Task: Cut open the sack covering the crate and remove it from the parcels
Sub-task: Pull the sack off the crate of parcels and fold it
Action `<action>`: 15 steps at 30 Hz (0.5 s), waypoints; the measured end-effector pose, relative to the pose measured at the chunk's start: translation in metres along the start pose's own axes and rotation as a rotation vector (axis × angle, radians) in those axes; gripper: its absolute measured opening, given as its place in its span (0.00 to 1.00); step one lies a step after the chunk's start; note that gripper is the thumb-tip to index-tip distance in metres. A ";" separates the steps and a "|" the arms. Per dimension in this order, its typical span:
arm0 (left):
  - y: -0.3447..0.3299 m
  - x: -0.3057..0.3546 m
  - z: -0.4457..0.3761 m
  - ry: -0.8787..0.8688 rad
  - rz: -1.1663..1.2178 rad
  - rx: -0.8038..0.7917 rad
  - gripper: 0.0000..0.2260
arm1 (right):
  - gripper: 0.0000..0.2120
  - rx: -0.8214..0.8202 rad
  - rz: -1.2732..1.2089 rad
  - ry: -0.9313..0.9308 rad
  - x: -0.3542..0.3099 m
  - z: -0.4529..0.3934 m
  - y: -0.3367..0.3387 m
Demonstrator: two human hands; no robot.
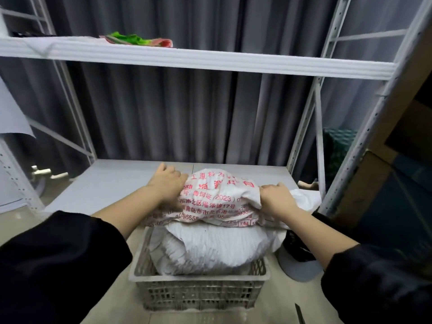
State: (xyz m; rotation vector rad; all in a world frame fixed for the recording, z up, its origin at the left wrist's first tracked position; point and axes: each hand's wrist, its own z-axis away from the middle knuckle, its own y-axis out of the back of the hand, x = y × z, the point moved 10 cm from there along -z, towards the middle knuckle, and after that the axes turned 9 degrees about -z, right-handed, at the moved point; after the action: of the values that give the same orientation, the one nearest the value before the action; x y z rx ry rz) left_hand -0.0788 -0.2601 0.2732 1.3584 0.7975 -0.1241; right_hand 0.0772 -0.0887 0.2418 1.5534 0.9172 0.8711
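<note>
Head view: both hands are on the printed sack (217,197), bunched on top of the white parcels (208,249) in the grey plastic crate (198,291), which sits on the floor at the front edge of the lower shelf (105,181). The left hand (167,183) has its grip closed on the sack's left side, the right hand (277,198) clamps a fold on the right. The sack seems already opened and pulled up — the near parcels are bare — so lifting it clear remains. A blade (299,314) lies near the crate.
</note>
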 end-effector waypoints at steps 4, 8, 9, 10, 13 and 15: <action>-0.042 0.014 0.005 0.096 0.199 -0.122 0.38 | 0.11 0.201 -0.021 0.052 -0.009 0.016 0.019; -0.067 0.029 0.018 0.189 0.453 -0.187 0.32 | 0.16 0.333 -0.096 0.022 -0.011 0.029 0.030; -0.063 0.028 0.020 0.217 0.463 -0.152 0.27 | 0.15 0.356 -0.122 0.023 -0.011 0.031 0.033; -0.055 0.023 0.021 0.239 0.451 -0.104 0.23 | 0.14 0.381 -0.139 0.019 -0.011 0.031 0.039; -0.013 -0.007 0.021 0.277 0.322 0.109 0.14 | 0.11 0.449 -0.179 0.004 -0.008 0.025 0.073; 0.018 -0.034 0.025 0.306 0.277 0.235 0.12 | 0.10 0.474 -0.156 0.014 -0.011 0.019 0.103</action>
State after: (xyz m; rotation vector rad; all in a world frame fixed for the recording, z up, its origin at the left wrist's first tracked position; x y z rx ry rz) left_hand -0.0836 -0.2903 0.3076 1.7240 0.8572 0.2190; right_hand 0.1006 -0.1192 0.3404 1.8439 1.3036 0.5763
